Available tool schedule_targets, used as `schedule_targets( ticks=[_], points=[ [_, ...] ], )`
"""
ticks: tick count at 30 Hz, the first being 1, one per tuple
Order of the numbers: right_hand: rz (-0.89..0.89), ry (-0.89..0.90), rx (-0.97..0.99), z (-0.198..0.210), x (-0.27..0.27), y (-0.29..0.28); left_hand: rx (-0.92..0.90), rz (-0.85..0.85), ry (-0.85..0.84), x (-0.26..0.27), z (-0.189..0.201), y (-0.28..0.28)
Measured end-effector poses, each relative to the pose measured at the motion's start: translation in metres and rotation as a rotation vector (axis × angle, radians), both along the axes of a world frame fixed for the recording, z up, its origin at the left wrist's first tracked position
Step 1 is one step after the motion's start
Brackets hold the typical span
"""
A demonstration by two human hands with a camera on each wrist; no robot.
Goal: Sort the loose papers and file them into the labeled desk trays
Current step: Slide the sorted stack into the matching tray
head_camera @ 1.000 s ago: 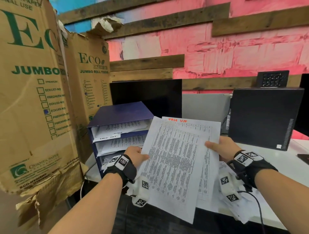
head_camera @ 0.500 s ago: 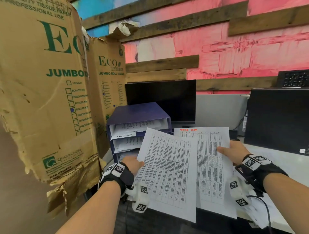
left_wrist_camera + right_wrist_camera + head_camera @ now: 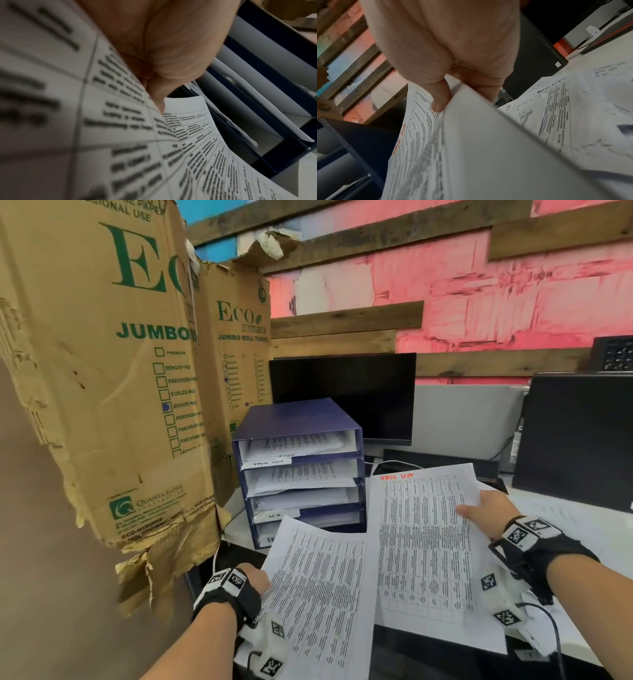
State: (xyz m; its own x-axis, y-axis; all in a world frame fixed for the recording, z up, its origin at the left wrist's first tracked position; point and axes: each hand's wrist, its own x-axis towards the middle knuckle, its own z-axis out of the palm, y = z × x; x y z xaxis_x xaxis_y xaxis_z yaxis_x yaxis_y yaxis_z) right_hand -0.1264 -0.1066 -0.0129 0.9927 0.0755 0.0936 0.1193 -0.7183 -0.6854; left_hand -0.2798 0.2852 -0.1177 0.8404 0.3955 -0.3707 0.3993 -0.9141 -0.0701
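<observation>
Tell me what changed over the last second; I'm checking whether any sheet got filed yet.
The left hand drew its sheet down and left, off the red-headed sheet that the right hand holds, so the two now barely overlap. Both grips stayed, and nothing went into the blue trays.

Both forearms extended forward – left hand (image 3: 255,578) low, right hand (image 3: 493,513) higher – fingers pinching.

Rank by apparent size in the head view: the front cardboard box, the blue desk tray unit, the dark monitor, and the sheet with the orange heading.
1. front cardboard box, though it sits nearest the camera.
2. sheet with the orange heading and dark monitor: too alike to rank; the sheet is nearer.
3. blue desk tray unit.
</observation>
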Motion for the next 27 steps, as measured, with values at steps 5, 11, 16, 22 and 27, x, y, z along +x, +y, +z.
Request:
schedule_targets(
  ticks=[5, 11, 16, 22, 27],
  points=[
    [-0.004, 0.006, 0.0, -0.001, -0.002, 0.008, -0.095, 0.129, -0.104, -0.009, -0.002, 0.008],
    [-0.027, -0.004, 0.001, -0.001, 0.0, 0.003, -0.127, 0.095, -0.18, -0.004, 0.002, 0.01],
    [-0.042, -0.003, 0.002, -0.001, 0.003, -0.002, -0.006, 0.042, -0.146, 0.017, 0.012, 0.008],
    [-0.043, -0.01, -0.021, -0.004, 0.01, -0.004, -0.273, 0.245, -0.053, 0.101, -0.092, 0.058],
    [-0.05, -0.001, -0.003, -0.004, 0.009, -0.005, -0.67, 0.493, -0.559, 0.038, -0.005, -0.01]
  ],
)
